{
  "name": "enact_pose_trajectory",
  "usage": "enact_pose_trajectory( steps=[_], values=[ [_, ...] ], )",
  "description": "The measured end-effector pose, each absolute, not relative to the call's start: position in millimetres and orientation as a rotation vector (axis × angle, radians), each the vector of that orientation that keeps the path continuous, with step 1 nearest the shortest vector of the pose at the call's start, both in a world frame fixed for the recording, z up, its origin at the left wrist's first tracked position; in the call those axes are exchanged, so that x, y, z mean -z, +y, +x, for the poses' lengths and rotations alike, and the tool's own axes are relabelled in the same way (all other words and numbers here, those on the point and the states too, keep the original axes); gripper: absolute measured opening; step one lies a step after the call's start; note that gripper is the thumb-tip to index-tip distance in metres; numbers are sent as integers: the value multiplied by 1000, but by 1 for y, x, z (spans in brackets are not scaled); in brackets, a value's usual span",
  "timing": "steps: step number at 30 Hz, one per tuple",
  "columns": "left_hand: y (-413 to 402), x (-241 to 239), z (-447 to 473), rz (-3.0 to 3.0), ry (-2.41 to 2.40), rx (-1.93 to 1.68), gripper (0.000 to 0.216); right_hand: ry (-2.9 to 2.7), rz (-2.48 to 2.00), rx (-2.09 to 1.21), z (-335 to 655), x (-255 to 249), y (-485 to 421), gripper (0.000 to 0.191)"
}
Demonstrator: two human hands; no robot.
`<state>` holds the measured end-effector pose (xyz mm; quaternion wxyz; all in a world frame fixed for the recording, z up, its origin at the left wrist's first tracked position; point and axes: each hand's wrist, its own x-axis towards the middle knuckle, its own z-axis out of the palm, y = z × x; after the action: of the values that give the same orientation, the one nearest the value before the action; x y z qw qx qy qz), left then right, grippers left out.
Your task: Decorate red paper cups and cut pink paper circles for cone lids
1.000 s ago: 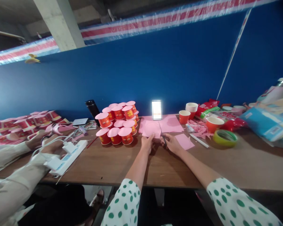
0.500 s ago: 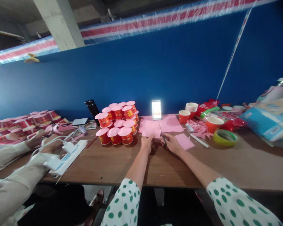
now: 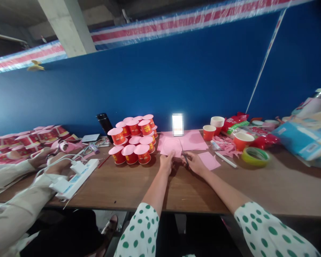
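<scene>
My left hand [image 3: 167, 162] pinches the near edge of a pink paper sheet [image 3: 172, 145] that bears a drawn circle. Dark-handled scissors [image 3: 186, 157] are in my right hand [image 3: 194, 162], fingers closed round the handles. Their blades lie at the right side of the held sheet, by the circle's outline. Larger pink sheets [image 3: 196, 140] lie flat behind it. A smaller pink piece [image 3: 209, 161] is on the table to the right of my right hand.
Red paper cups with pink discs [image 3: 132, 151] stand stacked at left, before a black bottle [image 3: 105, 126]. Right are open cups [image 3: 209, 132], pink scraps [image 3: 228, 145], a white pen [image 3: 226, 160] and tape [image 3: 255, 157]. A co-worker's hands work beyond the power strip [image 3: 79, 180].
The scissors have shifted very slightly in my right hand at the sheet's right side. Both hands stay in nearly the same place.
</scene>
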<state>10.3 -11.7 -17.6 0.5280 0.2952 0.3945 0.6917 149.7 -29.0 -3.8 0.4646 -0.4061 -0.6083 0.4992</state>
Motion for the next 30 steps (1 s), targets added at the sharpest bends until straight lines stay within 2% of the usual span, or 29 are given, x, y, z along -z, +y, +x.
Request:
enact_pose_trajectory(
  steps=[23, 30],
  values=[
    [-14, 17, 11, 723, 944, -1651, 49, -1499, -1014, -1224, 151, 5, -27, 39],
    [-13, 18, 11, 725, 943, -1670, 56, -1502, -1016, -1204, 150, 3, -29, 40]
  ],
)
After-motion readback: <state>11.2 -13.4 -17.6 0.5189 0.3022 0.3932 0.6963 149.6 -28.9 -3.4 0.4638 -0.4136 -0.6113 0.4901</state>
